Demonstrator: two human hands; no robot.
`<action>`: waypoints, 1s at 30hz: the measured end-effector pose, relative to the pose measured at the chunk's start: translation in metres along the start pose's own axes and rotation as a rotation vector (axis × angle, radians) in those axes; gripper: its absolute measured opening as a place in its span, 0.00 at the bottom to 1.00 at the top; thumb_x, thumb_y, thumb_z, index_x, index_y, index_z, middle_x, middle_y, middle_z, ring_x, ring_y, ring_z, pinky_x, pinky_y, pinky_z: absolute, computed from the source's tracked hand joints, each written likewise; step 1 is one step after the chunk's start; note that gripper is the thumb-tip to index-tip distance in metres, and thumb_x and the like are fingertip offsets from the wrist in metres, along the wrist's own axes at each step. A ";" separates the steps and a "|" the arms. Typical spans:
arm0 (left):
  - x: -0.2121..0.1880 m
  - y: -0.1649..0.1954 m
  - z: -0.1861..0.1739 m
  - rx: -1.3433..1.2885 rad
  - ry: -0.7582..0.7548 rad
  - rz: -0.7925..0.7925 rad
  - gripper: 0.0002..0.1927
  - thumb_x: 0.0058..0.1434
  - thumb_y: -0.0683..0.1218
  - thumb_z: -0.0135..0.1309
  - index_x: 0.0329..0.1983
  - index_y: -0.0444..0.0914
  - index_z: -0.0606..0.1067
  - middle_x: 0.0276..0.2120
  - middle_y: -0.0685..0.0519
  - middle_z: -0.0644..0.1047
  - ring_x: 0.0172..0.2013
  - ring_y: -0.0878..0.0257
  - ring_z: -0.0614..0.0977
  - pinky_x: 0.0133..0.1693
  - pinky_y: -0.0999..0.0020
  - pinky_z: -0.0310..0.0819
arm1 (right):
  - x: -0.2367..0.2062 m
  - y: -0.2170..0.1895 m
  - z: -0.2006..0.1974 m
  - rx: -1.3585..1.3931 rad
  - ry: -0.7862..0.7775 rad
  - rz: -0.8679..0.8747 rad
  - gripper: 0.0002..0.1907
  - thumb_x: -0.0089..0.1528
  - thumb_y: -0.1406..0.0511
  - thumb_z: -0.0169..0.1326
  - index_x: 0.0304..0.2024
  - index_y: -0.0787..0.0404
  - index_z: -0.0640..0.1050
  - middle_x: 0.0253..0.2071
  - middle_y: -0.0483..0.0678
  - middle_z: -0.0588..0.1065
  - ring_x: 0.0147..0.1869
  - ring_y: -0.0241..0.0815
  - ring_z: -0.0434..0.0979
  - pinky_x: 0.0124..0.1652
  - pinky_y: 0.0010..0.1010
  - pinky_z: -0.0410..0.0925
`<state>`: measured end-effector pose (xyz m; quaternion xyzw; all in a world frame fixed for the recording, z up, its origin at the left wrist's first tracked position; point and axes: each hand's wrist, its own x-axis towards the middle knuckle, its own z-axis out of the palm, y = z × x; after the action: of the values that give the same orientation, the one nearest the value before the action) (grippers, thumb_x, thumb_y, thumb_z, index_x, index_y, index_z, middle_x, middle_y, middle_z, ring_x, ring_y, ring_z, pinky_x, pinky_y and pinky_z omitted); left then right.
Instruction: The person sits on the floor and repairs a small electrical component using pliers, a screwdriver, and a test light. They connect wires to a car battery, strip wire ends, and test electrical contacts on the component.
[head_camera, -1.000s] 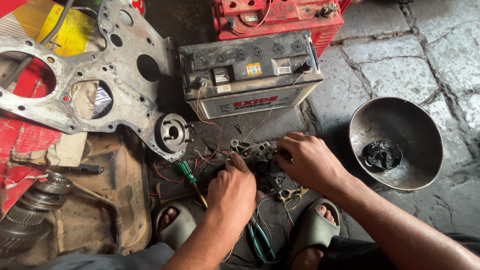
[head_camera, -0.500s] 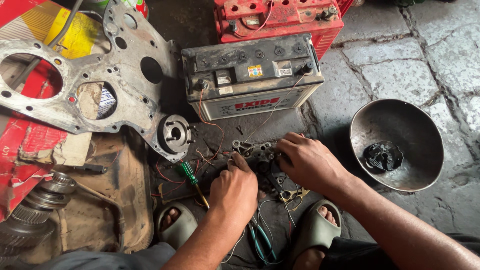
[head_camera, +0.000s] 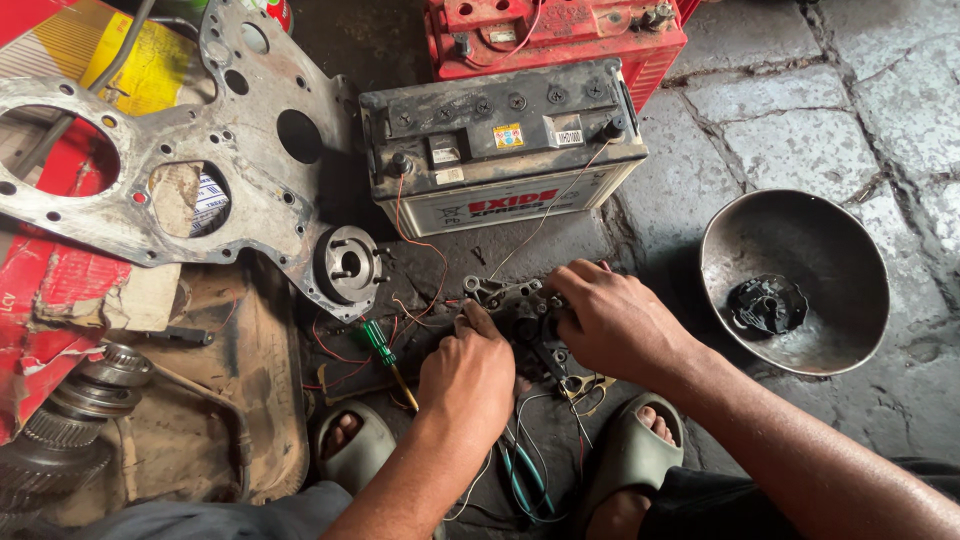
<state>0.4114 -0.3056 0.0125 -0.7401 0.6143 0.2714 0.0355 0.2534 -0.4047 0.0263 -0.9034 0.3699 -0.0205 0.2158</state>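
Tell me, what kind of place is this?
Probably a car repair workshop. A grimy battery sits on the stone floor, a big metal engine plate lies beside it, and both hands hold a greasy metal part.

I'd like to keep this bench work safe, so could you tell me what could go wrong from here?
Thin wires run from the battery to the small metal part that the left hand and right hand grip; a bare end touching metal could perhaps spark. The green screwdriver and loose wires lie beside the sandalled feet, so one might snag. The pliers lie half hidden under the left arm.
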 end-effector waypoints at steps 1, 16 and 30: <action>0.000 0.000 0.000 -0.005 0.004 0.003 0.56 0.54 0.54 0.69 0.68 0.16 0.48 0.59 0.25 0.67 0.51 0.45 0.81 0.43 0.62 0.82 | 0.000 0.000 0.000 0.012 0.015 0.002 0.16 0.54 0.64 0.58 0.44 0.64 0.75 0.40 0.55 0.76 0.46 0.59 0.79 0.44 0.50 0.72; 0.007 -0.012 -0.013 -0.059 -0.102 0.000 0.47 0.58 0.33 0.55 0.77 0.35 0.46 0.52 0.33 0.75 0.47 0.43 0.83 0.46 0.55 0.82 | -0.005 0.000 -0.010 0.024 -0.121 0.120 0.16 0.52 0.63 0.62 0.41 0.63 0.78 0.39 0.55 0.78 0.48 0.57 0.79 0.48 0.46 0.73; 0.009 -0.014 -0.007 -0.033 -0.028 0.027 0.43 0.59 0.34 0.54 0.76 0.34 0.49 0.50 0.34 0.75 0.47 0.43 0.82 0.46 0.54 0.81 | -0.005 -0.010 -0.009 -0.104 -0.161 0.210 0.14 0.59 0.58 0.58 0.38 0.62 0.77 0.40 0.54 0.79 0.46 0.57 0.80 0.48 0.47 0.73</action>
<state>0.4281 -0.3130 0.0101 -0.7285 0.6189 0.2922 0.0281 0.2546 -0.3985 0.0392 -0.8684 0.4446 0.0940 0.1984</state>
